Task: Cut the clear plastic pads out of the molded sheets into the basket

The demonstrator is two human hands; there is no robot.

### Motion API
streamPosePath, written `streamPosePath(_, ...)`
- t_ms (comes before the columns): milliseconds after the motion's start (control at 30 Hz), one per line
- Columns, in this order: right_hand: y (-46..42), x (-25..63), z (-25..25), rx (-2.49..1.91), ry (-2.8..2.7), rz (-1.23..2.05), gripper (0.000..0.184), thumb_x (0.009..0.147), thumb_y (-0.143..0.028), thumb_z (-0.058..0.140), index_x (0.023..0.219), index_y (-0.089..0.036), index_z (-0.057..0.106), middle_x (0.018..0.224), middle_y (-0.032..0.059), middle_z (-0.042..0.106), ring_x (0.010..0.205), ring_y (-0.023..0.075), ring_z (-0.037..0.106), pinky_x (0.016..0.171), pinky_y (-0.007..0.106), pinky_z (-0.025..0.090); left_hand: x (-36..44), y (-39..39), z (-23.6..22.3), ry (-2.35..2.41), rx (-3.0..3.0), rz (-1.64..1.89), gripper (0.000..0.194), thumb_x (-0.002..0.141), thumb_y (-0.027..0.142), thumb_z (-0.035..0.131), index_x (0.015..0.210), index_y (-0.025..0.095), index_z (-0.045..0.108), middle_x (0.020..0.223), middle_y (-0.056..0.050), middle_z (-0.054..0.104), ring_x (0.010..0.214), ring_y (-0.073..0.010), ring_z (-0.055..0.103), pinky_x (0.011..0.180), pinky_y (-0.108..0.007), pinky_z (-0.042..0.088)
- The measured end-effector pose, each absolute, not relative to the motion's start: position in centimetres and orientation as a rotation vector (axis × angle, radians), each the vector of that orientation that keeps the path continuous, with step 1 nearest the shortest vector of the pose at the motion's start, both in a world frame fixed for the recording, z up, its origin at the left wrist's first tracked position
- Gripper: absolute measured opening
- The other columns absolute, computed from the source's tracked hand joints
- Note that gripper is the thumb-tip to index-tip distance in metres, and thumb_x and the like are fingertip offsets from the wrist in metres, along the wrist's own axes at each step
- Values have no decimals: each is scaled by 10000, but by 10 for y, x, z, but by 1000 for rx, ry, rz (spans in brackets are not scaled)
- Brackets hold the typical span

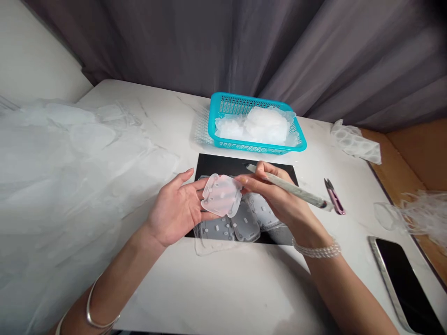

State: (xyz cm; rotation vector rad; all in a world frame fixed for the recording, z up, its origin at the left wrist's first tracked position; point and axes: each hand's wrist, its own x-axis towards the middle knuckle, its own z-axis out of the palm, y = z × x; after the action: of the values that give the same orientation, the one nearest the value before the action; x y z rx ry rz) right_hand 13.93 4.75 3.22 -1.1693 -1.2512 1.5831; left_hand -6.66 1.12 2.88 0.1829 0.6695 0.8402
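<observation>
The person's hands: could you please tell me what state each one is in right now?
Left hand: open, palm up, bearing a translucent moulded piece.
Right hand: closed, holding a slim pen-like tool.

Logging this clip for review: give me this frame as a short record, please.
left hand: open, bearing a translucent perforated piece
right hand: grips a slim pale tool
beneath hands: black sheet with similar pieces
beyond: teal plastic basket filled with translucent material
right side: pink-handled thread snips, smartphone
left side: heap of translucent pieces
surface: white marble-look table
</observation>
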Motion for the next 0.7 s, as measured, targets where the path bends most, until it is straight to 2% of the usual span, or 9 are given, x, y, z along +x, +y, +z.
streamPosePath(100,45,137,33,-1176,-1284,1570,445,710,-295,820,689,-237,379,730,10,685,673,169,645,622,313,514,-67,11,28,685,196,850,580,936,501,428,1300,85,606,1326,-198,633,1252,-356,575,1014,-476,484)
streamPosePath(200,56,141,40,-1208,-1362,1331,458,753,-298,776,677,-243,328,763,24,713,624,157,617,612,323,508,-68,10,24,788,262,922,537,927,485,479,1299,123,619,1316,-179,646,1251,-346,580,1051,-466,456)
streamPosePath(300,89,146,53,-1264,-1475,706,420,813,-315,709,678,-250,316,785,20,691,709,181,633,690,346,504,-69,9,18,988,483,1068,468,903,448,572,1273,173,649,1301,-154,661,1268,-326,570,1064,-420,441)
streamPosePath(400,137,143,56,-1236,-1693,158,287,886,-304,596,696,-251,387,767,17,621,766,189,598,759,351,462,-68,8,15,1267,797,1164,419,855,404,672,1235,230,689,1331,-112,648,1269,-322,564,1082,-390,411)
streamPosePath(500,172,140,42,-1187,-2053,119,128,907,-299,546,800,-239,508,789,26,590,728,183,549,741,343,428,-67,9,5,1393,1055,1259,382,800,301,728,1180,259,727,1312,-74,660,1273,-315,549,1138,-390,338)
streamPosePath(567,176,148,31,-1204,-2130,114,108,923,-325,528,896,-222,552,805,33,584,718,181,543,725,334,417,-67,13,-6,1402,1192,1318,360,778,242,729,1138,247,742,1264,-81,678,1274,-314,535,1163,-405,300)
streamPosePath(633,165,168,20,-1310,-2070,42,148,942,-348,500,925,-212,558,785,30,583,697,178,551,704,321,406,-68,18,-19,1461,1394,1288,348,813,211,667,1155,223,724,1223,-100,683,1253,-313,533,1156,-438,309)
streamPosePath(700,144,199,12,-1480,-1983,-43,171,941,-360,501,847,-219,520,750,24,598,672,178,568,682,311,395,-69,24,-31,1568,1667,1154,373,874,189,555,1229,186,669,1202,-119,674,1215,-311,539,1115,-476,358)
